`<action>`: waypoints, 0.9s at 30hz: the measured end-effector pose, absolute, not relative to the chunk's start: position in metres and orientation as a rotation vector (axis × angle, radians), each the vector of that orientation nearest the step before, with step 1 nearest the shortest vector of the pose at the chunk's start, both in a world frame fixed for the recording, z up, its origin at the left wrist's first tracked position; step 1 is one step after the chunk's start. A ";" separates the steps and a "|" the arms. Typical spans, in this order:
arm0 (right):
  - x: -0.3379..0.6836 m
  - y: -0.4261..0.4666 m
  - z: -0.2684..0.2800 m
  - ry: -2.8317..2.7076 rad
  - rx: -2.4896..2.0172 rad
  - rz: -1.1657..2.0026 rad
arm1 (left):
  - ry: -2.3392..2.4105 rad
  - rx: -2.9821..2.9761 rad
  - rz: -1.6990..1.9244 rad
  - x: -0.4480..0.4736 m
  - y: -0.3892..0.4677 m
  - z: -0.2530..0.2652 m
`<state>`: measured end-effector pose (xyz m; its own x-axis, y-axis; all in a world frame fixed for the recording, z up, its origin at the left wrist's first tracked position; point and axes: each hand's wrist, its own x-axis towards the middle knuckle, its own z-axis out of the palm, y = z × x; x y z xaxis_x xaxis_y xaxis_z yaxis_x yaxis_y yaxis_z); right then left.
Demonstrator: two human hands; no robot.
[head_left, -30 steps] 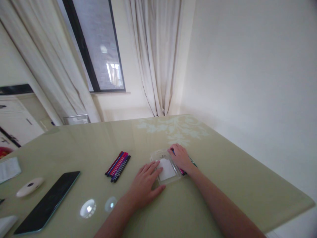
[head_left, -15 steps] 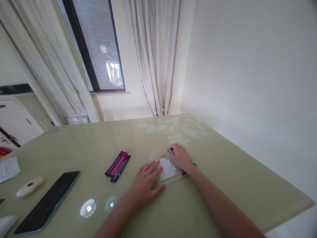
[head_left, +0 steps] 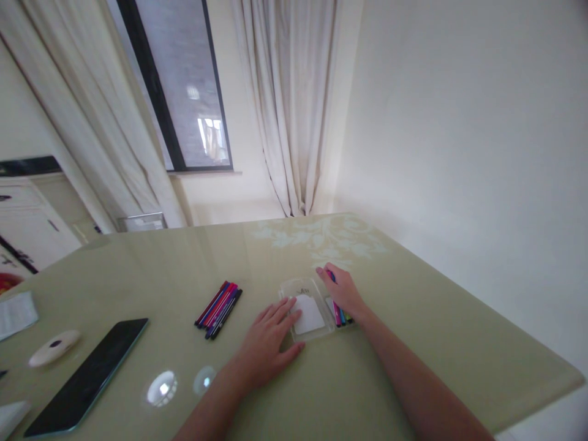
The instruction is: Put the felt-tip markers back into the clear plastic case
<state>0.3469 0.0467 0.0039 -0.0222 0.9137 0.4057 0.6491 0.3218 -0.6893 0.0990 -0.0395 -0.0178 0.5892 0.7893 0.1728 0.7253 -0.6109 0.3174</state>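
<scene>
A clear plastic pen case (head_left: 314, 335) lies open on the table, with a white paper insert (head_left: 309, 314) in its left half. My left hand (head_left: 274, 335) rests flat on the left edge of this case, fingers stretched out over the insert. Over the right half, my right hand (head_left: 343, 291) is curled, thumb and fingers closed around the upper ends of felt-tip pens. Lower parts of the pink and blue felt-tip pens (head_left: 339, 316) show below that hand, inside the case; how many are gripped is hidden. Left of the case lies a bunch of felt-tip pens (head_left: 218, 309) in red, purple and dark colours.
A dark tablet-like device (head_left: 87, 376) lies at the left, near a white oval object (head_left: 54, 348) and a folded pale cloth or paper (head_left: 17, 313). Light reflections show on the glossy tabletop (head_left: 413, 367). A wall (head_left: 459, 153) runs along the table's right side.
My right hand has shifted slightly and turned, its fingers curling in. Pink and blue pens in the right half now show more. The left hand stays in place.
</scene>
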 end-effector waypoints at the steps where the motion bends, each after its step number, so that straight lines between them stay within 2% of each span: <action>1: 0.349 0.045 0.008 -1.749 -1.402 0.373 | 1.260 2.606 0.431 0.099 -0.039 -0.018; 7: 0.357 0.035 0.028 -1.365 -1.355 0.327 | 1.267 2.618 0.464 0.098 -0.038 -0.021; 11: 0.334 0.020 0.028 -1.408 -1.312 0.432 | 1.250 2.678 0.627 0.103 -0.042 -0.011; 16: 0.284 -0.007 0.018 -1.535 -1.133 0.883 | 1.399 2.737 0.757 0.116 -0.048 -0.007; 19: 0.273 -0.010 0.015 -1.510 -1.015 0.998 | 1.532 2.743 0.691 0.117 -0.045 -0.012; 22: 0.289 0.003 0.015 -1.464 -1.023 0.937 | 1.766 2.734 0.533 0.106 -0.038 -0.013; 27: 0.347 0.039 0.013 -1.445 -1.307 0.531 | 2.270 2.619 0.239 0.077 -0.031 -0.006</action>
